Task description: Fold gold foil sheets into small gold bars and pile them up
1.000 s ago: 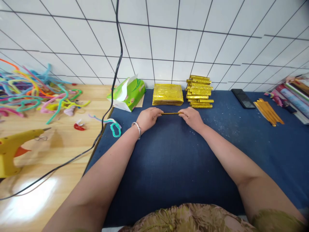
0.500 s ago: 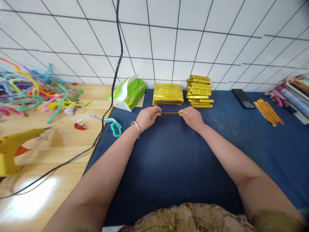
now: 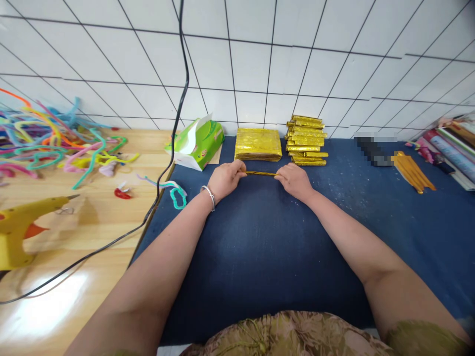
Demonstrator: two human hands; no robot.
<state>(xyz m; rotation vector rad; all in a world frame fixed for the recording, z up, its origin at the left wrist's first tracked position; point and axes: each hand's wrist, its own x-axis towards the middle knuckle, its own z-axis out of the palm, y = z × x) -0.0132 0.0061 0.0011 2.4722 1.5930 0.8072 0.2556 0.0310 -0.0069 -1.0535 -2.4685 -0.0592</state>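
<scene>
While both hands meet over the blue mat (image 3: 260, 247), a thin gold foil strip (image 3: 261, 173) is stretched between them. Left hand (image 3: 225, 179) pinches the strip's left end, fingers pressed together on it; right hand (image 3: 294, 180) pinches the right end likewise. Grip state: both closed on the strip, none spread.

Strip's long axis runs left-right, roughly parallel to the mat's far edge; a slight bow shows near its left end. It sits just above the mat surface; contact with the mat cannot be told. Both hands equally near, one at each end.

Relative to the strip: flat stack of gold foil sheets (image 3: 258, 144) just beyond it, toward the wall; pile of folded gold strips (image 3: 306, 141) beyond and right, near the right hand. Green tissue pack (image 3: 196, 142) beyond and left. Loose gold pieces (image 3: 411, 170) well apart to the right. Glue gun (image 3: 18, 225) and pipe cleaners (image 3: 55, 138) far left on the wooden bench (image 3: 92, 217).

Open room: bare mat on the near side of the strip, between the forearms; far side crowded by the stacks.
</scene>
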